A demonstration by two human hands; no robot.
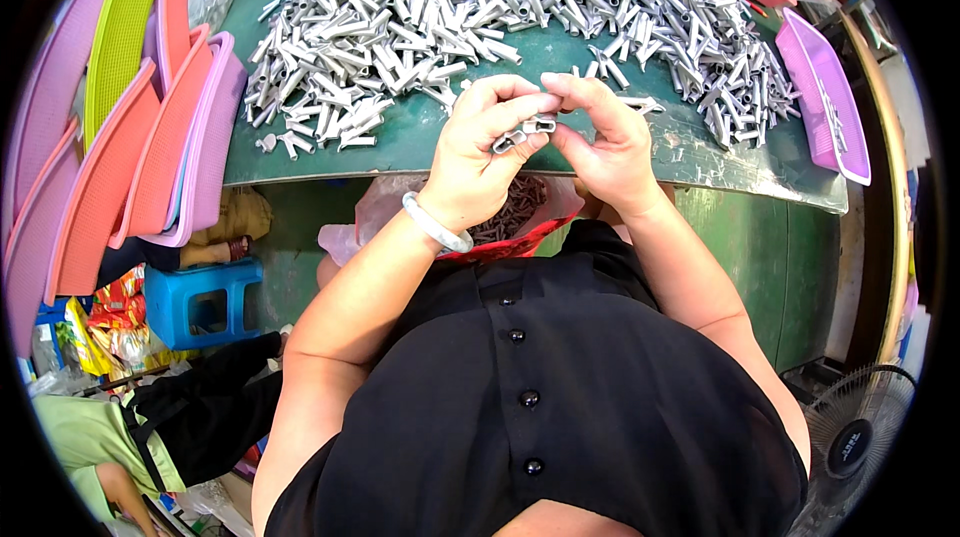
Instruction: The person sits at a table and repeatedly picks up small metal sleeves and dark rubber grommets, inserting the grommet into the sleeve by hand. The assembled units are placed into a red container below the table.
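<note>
My left hand, with a pale bangle at its wrist, is closed on a small grey metal tube piece whose open end shows below the fingers. Another grey tube end sticks out between the two hands. My right hand meets the left at this end, thumb and forefinger bent around it in a pinch. Both hands are above the table's near edge. Beyond them lies a wide heap of similar grey metal tube pieces on the green table.
Below my hands, a red-rimmed bag holds many dark brownish pieces. Stacked plastic baskets crowd the left side. A purple basket with a few pieces sits right. A blue stool, another person and a fan are near.
</note>
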